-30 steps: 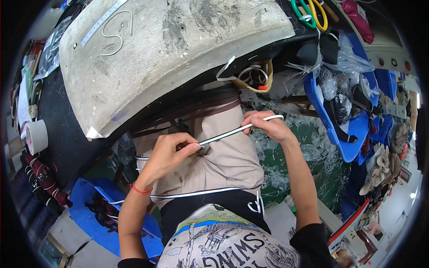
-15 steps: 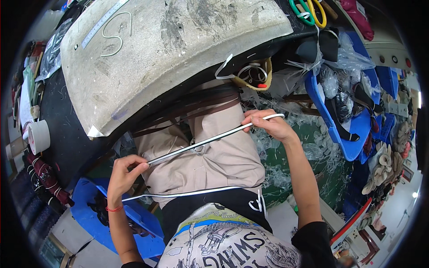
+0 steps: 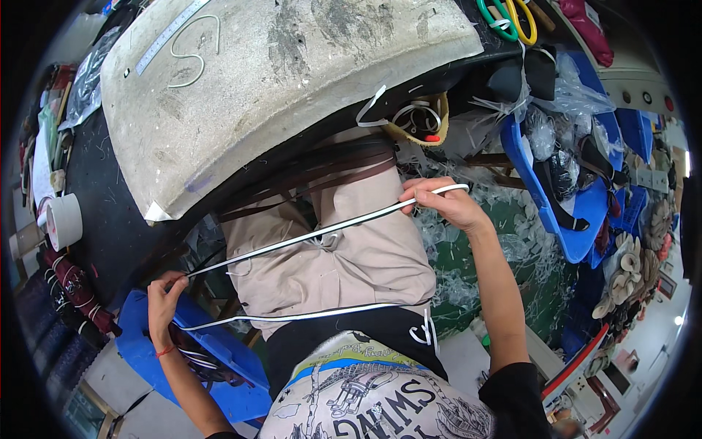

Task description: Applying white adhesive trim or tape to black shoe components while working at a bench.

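A long thin white-edged strap [image 3: 314,234] stretches across my lap from right to lower left. My right hand [image 3: 442,205] pinches its right end, which sticks out past my fingers. My left hand [image 3: 167,296] grips the strap far to the left, over a blue bin [image 3: 212,358]. A second length of the strap [image 3: 307,316] runs back across my dark apron. My beige trousers [image 3: 351,256] lie under the strap.
A worn grey work slab [image 3: 278,88] with a metal ruler fills the top. Brown straps [image 3: 314,172] hang below its edge. A tape roll [image 3: 62,219] sits far left. Blue trays [image 3: 556,183] with bagged parts stand right. Scissors [image 3: 508,18] lie at top right.
My left hand has slid along the strap from the middle of my lap down to the far left by the blue bin. My right hand has held still.
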The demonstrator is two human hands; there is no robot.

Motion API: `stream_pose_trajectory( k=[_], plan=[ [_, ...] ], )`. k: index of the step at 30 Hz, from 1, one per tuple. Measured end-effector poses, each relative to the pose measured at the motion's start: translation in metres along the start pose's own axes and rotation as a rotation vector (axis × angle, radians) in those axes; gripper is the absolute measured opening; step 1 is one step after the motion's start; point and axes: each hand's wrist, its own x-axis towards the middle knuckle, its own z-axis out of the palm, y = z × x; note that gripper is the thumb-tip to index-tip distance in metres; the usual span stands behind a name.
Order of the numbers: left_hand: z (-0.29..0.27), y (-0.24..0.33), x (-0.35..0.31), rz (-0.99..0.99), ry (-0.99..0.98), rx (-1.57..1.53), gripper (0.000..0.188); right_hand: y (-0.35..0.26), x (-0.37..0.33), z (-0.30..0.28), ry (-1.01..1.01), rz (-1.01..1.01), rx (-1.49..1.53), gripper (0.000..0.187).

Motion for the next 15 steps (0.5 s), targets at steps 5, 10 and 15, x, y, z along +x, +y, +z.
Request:
stream_pose_trajectory(
  k=[5,10,15],
  plan=[
    [-0.011,-0.046,-0.001,-0.042,0.097,-0.001,0.02,-0.003,-0.001,0.003,0.023,0.0,0.028,0.026],
    [-0.01,-0.047,-0.007,-0.084,0.101,-0.018,0.02,-0.004,0.0,0.017,0.157,-0.018,-0.185,0.016],
    [0.01,-0.019,-0.003,0.104,0.237,0.436,0.02,-0.008,-0.008,0.032,0.35,-0.286,-0.713,0.012]
  ],
)
